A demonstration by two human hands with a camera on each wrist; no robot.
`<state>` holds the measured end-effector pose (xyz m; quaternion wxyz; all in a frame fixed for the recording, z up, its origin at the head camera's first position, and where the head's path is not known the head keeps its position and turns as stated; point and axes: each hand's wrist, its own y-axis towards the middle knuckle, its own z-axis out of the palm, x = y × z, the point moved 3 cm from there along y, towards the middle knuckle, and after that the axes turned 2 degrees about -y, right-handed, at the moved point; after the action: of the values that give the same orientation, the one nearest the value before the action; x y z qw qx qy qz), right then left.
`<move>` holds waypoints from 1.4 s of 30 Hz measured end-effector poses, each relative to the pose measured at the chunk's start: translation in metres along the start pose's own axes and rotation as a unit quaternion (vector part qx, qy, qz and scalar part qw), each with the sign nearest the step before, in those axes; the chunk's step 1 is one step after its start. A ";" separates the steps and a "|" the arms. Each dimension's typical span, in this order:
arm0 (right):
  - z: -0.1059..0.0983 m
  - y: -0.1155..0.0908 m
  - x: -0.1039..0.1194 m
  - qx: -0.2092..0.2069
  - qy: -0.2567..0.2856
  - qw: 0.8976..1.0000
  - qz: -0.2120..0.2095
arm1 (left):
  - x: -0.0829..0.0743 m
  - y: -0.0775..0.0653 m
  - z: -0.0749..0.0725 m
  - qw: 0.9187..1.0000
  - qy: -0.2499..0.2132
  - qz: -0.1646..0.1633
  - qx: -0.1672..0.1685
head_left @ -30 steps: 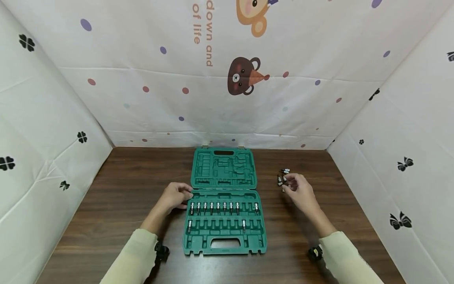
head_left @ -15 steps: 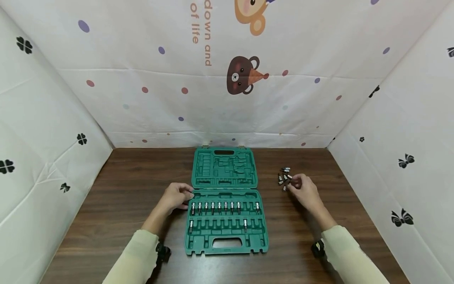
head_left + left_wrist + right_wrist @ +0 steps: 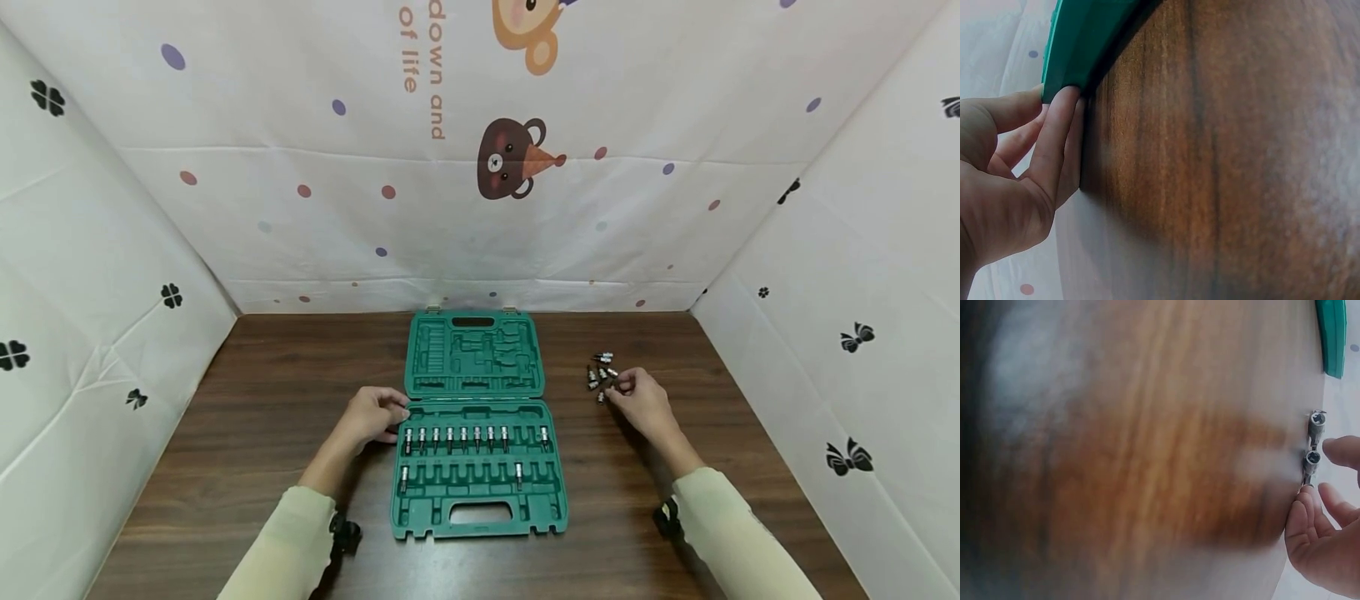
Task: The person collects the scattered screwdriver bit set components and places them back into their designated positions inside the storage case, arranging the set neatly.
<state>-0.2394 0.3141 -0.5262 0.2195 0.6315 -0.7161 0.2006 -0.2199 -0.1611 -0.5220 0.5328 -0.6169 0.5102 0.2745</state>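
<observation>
In the head view my left hand (image 3: pixel 371 412) holds the left edge of an open green socket case (image 3: pixel 480 492). The left wrist view has the thumb on the upper edge of the case (image 3: pixel 1082 50) and the fingers against its side. Bit sockets (image 3: pixel 463 437) stand in a row in the case, with two more in the lower row. At the right, my right hand (image 3: pixel 641 402) reaches a small pile of loose bit sockets (image 3: pixel 602 374). Thumb and fingers are apart there; in the right wrist view the fingertips touch or nearly touch one bit socket (image 3: pixel 1313 457).
The lid (image 3: pixel 474 358) of the case lies flat toward the back, with moulded recesses. Everything rests on a dark wooden table (image 3: pixel 300 358). Printed white cloth walls (image 3: pixel 450 233) stand behind the table and along both sides.
My right hand has drawn back slightly to the right from the pile, leaving more of the loose bit sockets visible. The left hand keeps its hold on the case.
</observation>
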 end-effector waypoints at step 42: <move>-0.005 -0.001 -0.002 -0.030 -0.048 0.997 -0.051 | 0.002 0.004 0.000 1.000 -0.007 -0.011 -0.004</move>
<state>-0.2377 0.3186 -0.5229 0.2137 0.6694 -0.6982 0.1367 -0.2228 -0.1617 -0.5246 0.5372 -0.6222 0.4986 0.2752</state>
